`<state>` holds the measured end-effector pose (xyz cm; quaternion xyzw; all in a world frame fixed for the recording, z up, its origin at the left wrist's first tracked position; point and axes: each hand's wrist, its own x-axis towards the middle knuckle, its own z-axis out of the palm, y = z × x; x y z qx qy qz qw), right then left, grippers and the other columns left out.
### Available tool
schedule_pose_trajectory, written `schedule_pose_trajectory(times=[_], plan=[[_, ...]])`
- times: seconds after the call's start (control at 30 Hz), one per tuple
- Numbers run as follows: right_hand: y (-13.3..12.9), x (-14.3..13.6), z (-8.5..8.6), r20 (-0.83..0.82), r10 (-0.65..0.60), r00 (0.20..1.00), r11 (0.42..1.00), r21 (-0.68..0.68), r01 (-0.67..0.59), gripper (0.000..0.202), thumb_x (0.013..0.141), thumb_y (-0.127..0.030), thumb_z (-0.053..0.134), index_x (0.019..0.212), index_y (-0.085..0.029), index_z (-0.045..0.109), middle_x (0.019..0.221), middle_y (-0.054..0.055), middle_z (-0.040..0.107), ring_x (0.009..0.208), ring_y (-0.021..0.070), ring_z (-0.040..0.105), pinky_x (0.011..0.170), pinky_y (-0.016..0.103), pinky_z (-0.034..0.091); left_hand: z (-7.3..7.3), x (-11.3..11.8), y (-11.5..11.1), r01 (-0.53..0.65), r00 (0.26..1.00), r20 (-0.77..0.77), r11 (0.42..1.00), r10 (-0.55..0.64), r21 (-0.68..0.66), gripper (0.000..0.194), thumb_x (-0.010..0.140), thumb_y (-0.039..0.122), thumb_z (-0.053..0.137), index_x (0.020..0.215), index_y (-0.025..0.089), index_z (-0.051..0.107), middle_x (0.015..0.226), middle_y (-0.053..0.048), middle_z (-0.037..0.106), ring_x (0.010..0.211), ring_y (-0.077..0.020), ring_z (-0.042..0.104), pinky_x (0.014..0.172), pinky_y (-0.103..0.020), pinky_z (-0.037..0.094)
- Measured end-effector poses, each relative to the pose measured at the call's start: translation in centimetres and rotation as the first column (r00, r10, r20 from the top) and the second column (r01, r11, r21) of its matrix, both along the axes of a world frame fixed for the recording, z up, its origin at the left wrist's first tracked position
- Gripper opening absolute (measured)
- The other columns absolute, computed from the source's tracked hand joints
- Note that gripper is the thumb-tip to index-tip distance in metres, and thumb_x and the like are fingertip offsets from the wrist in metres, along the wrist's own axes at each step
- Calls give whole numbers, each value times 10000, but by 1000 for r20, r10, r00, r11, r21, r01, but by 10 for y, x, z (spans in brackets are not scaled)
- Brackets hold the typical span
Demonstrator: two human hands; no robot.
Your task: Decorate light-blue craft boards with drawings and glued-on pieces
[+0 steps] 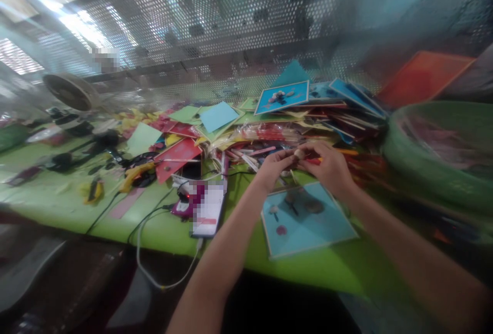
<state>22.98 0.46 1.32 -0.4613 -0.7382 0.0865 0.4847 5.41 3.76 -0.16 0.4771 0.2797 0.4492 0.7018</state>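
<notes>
My left hand and my right hand meet above a light-blue square board. A small pale, rounded piece, pebble-like, is pinched between the fingertips of both. Both hands are closed, fingers bent inward. Beneath them, the board lies on the green table with a pale border. On its face sit a grey roundish piece, a dark-red round piece and a small pale piece with a stem shape. Shadow from my hands covers the board's upper part.
A phone with a white cable lies left of the board. Farther left are a yellow tool and a red card. A framed blue picture tops the heap behind. A green basin stands right, a fan far left.
</notes>
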Motion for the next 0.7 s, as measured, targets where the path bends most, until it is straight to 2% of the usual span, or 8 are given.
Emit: schedule_pose_trajectory(times=[0.2,0.33,0.4,0.47,0.5,0.57,0.6,0.7], plan=[[-1,0,-2,48,-9,999,1000,10,9,195,864,-251,732,1058,-256,715,1015,76,745,964,275,694,863,424,549,0,-1,-1,-56,996,-61,995,61,86,450,610,427,941,915,151,757,878,-34,745,798,-133,645,828,-283,491],[-1,0,1,81,-11,997,1000,26,9,165,857,-254,737,1020,-260,718,998,78,740,968,283,689,869,434,547,-3,-5,6,-99,982,-146,982,123,158,455,596,463,941,801,154,677,771,0,690,731,-116,608,737,-259,457],[-4,0,5,100,-10,995,1000,4,10,153,850,-269,749,1000,-253,726,1010,91,739,992,293,684,885,444,544,-4,-8,9,-81,974,-193,980,116,184,467,594,481,943,759,158,650,732,18,664,704,-104,585,703,-246,435],[-9,0,12,117,1,993,999,-34,3,156,846,-305,763,987,-246,733,1023,100,737,1010,299,676,901,453,539,-1,-13,11,-49,970,-225,979,94,200,449,652,493,924,743,159,638,733,18,655,726,-108,595,730,-250,448],[-12,0,17,117,9,993,999,-51,-3,167,843,-322,772,985,-243,735,1020,100,737,1012,297,672,914,455,535,1,-15,12,-75,970,-213,978,116,193,429,725,511,881,750,161,635,751,12,659,744,-114,609,747,-258,458],[-18,-1,27,108,52,993,995,-88,-43,177,832,-350,795,960,-243,735,1014,94,737,1027,291,665,953,460,518,6,-21,13,-185,961,-179,971,211,151,386,886,531,746,806,167,645,817,-9,684,812,-139,650,790,-281,484],[-22,-2,32,110,114,987,983,-157,-96,173,829,-371,798,940,-252,740,1018,92,734,1022,288,663,940,455,523,9,-24,14,-230,954,-168,965,249,125,360,949,506,683,841,164,652,860,-22,700,858,-150,664,831,-295,495],[-35,-10,40,60,420,906,850,-376,-369,241,807,-471,808,944,-281,750,1045,85,735,1039,294,667,927,451,531,16,-30,15,-324,922,-192,942,336,88,302,1039,386,580,855,153,635,855,-38,710,848,-141,641,903,-324,498]])
